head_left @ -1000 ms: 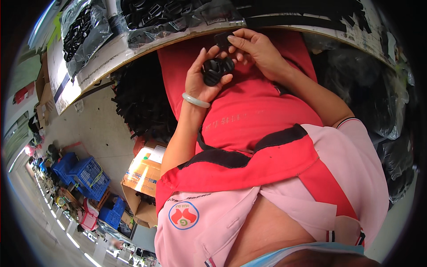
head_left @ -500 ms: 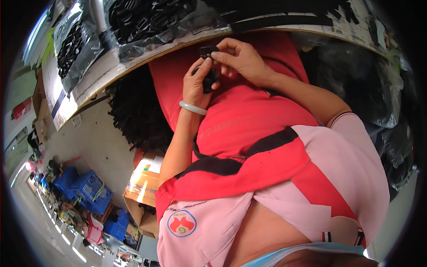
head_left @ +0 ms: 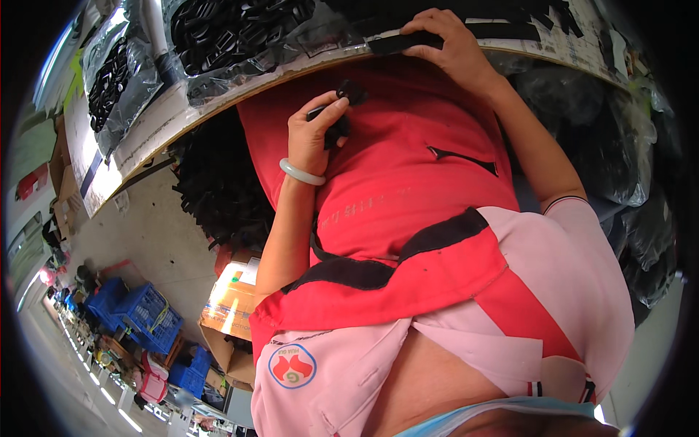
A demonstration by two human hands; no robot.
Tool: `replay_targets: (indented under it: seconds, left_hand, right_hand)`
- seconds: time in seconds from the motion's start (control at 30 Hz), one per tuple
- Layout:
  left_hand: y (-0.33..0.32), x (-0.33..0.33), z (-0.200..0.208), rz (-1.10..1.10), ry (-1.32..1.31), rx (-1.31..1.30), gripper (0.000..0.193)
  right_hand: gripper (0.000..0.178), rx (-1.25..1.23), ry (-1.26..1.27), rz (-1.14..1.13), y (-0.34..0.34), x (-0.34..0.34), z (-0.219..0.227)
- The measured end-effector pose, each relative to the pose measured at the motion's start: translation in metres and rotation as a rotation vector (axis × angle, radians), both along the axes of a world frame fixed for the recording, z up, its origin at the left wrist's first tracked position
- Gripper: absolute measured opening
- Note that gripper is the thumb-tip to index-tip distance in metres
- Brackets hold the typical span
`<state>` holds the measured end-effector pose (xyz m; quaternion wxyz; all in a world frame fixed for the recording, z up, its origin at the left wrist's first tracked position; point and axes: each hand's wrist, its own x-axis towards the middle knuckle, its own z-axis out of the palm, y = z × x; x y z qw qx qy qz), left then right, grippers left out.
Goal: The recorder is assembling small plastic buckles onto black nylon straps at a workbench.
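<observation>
My left hand, a pale bangle at its wrist, is raised over the red apron. Between its thumb and forefinger it pinches a small black plastic buckle. More black material sits in the curled palm, too dark to make out. At the table's edge, my right hand has its thumb and fingers around a flat black strap. Another black strap lies just right of that hand.
A plastic bag of black buckles rests on the table, with a smaller bag of black parts to its left. Dark strips hang below the edge. A cardboard box and blue crates stand at lower left.
My right hand has left the buckle and moved up and right to the straps on the table. The left hand keeps the buckle, shifted slightly left.
</observation>
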<state>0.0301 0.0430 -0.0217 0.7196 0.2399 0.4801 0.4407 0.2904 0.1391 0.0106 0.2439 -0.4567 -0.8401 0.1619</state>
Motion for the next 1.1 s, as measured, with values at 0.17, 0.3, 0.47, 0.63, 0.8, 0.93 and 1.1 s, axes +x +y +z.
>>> replay_targets:
  seconds: [0.17,0.3,0.47,0.63,0.8,0.93,1.1]
  left_hand:
    - [-0.002,0.002,0.002,0.042,-0.039,-0.005,0.021]
    - [-0.003,0.002,0.005,0.036,-0.011,0.019,0.02]
    - [-0.003,0.005,0.012,0.056,0.09,0.041,0.019]
    - [-0.005,0.006,0.028,0.117,0.13,0.094,0.016]
    - [-0.004,0.012,0.033,0.158,0.2,0.218,0.015]
    - [-0.009,0.009,0.03,0.18,0.243,0.26,0.013]
    - [-0.01,0.009,0.029,0.2,0.281,0.284,0.01]
  right_hand:
    - [0.027,-0.286,0.134,0.031,0.013,0.004,0.021]
    - [0.021,-0.334,0.177,0.016,0.014,0.003,0.024]
    - [0.014,0.153,0.143,-0.012,-0.001,-0.014,0.061]
    - [0.018,-0.209,0.307,0.128,-0.057,-0.049,0.1]
    - [0.019,-0.859,0.433,-0.015,-0.065,-0.058,0.051]
    - [0.02,-1.013,0.468,-0.121,-0.065,-0.062,0.037]
    - [0.022,-1.098,0.492,-0.133,-0.064,-0.06,0.031]
